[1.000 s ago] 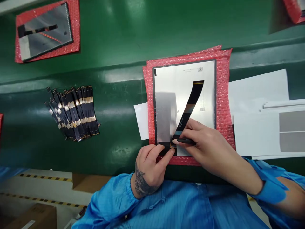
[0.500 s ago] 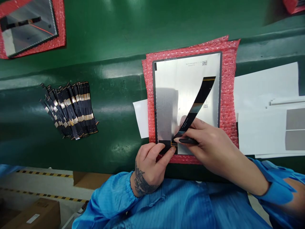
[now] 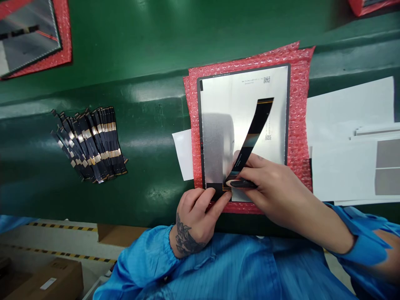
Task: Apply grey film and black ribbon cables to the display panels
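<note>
**Apparently seating one end of a ribbon (image 3: 253, 129) at the lower edge of a panel (image 3: 246, 96)**

Working left to right: the left hand (image 3: 196, 221) is resting its fingertips on the black strip (image 3: 215, 188) along the panel's bottom, thumb and forefinger standing apart in a V, the thumb tip lying close to the ribbon's low end. How hard it is pressing, I cannot tell. The ribbon is lying over the panel, its low end meeting the strip, its tail slanting up and to the right. The right hand (image 3: 275, 179) is pinching a slim black tool (image 3: 245, 183), tip pointing at that low end; its exact kind is staying unclear.

Judgement: the step in hand is probably aligning the ribbon's end with the strip. The next move is likely calling for a steady left hand, light exact pressure from the tool, and no tugging on the tail.

Materials, left to right: a pile of similar ribbons (image 3: 93, 146) is fanning across the smooth green table (image 3: 150, 137), thin, dark, banded with shine. Bumpy, glossy red bubble wrap (image 3: 298, 104) is cushioning the panel, a flat silvery rectangle with a dark rim. The ribbon is curving, so presumably flexible, and is showing a gold line near its upper end. White sheets (image 3: 350, 112) are overlapping at far right.
</note>
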The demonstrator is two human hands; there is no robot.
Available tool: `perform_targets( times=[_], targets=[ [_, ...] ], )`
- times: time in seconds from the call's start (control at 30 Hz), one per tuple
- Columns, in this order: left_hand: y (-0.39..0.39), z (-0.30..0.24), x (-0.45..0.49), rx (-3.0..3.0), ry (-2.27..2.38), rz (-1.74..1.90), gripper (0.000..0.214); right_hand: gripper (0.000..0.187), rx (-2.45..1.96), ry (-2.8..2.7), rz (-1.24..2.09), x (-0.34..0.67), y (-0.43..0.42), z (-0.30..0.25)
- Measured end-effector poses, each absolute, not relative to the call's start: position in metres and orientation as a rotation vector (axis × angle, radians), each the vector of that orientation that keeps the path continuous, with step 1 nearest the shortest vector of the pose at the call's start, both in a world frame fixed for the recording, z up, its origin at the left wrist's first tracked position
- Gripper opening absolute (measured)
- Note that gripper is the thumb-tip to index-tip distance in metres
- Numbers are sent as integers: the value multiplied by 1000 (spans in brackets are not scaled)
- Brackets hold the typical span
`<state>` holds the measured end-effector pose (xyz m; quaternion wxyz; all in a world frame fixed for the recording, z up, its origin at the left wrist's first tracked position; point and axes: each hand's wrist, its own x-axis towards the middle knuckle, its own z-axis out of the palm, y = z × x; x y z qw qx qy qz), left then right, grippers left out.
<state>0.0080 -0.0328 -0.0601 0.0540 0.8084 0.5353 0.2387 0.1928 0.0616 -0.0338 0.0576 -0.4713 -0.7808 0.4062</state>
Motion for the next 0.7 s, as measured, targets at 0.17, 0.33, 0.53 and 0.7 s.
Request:
perform_targets(
  times=[0.17, 0.33, 0.53, 0.7],
  targets=[
    [-36, -64, 9, 2540, 1634, 697, 27, 20, -1405, -2464, 1223, 193, 64, -32],
    [-34, -60, 13, 2480, 1654, 690, 26, 20, -1425, -2507, 1188, 190, 63, -31],
    [-33, -54, 18, 2395, 1688, 644, 32, 9, -1622, -2503, 893, 186, 62, -29],
    [-36, -57, 17, 2387, 1689, 627, 33, 12, -1712, -2542, 908, 181, 64, -24]
  ],
)
